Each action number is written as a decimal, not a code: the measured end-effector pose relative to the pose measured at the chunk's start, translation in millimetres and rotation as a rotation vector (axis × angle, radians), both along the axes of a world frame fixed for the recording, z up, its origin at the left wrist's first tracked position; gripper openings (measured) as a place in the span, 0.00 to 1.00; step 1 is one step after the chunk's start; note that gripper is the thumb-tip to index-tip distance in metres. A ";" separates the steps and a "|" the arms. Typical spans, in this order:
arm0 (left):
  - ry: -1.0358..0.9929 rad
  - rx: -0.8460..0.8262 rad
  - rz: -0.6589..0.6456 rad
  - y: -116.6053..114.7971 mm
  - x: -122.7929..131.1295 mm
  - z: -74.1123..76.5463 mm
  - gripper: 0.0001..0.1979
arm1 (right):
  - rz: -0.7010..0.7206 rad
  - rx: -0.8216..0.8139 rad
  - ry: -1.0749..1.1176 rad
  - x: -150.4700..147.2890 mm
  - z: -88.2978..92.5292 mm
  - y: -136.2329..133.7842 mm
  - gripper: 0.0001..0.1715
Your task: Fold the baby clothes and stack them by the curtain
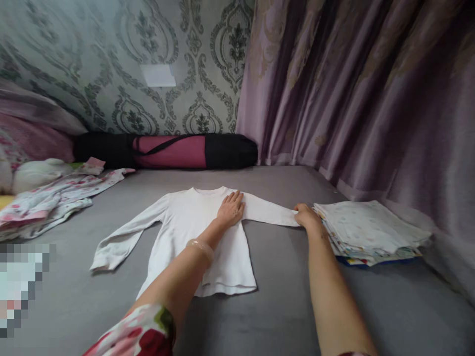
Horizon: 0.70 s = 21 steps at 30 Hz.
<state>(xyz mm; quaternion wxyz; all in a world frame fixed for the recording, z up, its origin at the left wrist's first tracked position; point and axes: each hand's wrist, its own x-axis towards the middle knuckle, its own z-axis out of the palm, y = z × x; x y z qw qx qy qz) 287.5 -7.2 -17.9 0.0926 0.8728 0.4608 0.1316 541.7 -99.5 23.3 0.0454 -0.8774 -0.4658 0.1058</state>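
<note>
Right now, one folded stack of printed clothes (371, 225) sits near the bed's right edge, so close beside your right hand (307, 216) that you cannot tell whether they touch; its layers overlap too much to count. Along the far edge of the gray bed (282, 277) you have one long cylindrical bag (170, 151), black with a pink middle, against the patterned wall (200, 64). The purple curtain (315, 89) borders the right edge. Toward the left edge lie loose floral garments (63, 198), overlapping and uncountable, and something blurred out (20, 287) below them.

Your one white long-sleeved shirt (178, 217) is spread mid-bed, collar toward the far edge, both sleeves out. Your left hand (232, 207) lies flat on its shoulder, fingers extended and clasping nothing; your right fingers are pinched on one cuff. Your left forearm, wearing one bracelet (200, 248), covers part of the hem. Gray bedding runs between collar and bag, and from the hem's right corner to the stack.
</note>
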 end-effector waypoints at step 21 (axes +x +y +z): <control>0.187 0.047 -0.079 1.4 -2.8 -4.0 0.32 | 0.437 0.107 0.201 -153.7 -26.8 51.4 0.40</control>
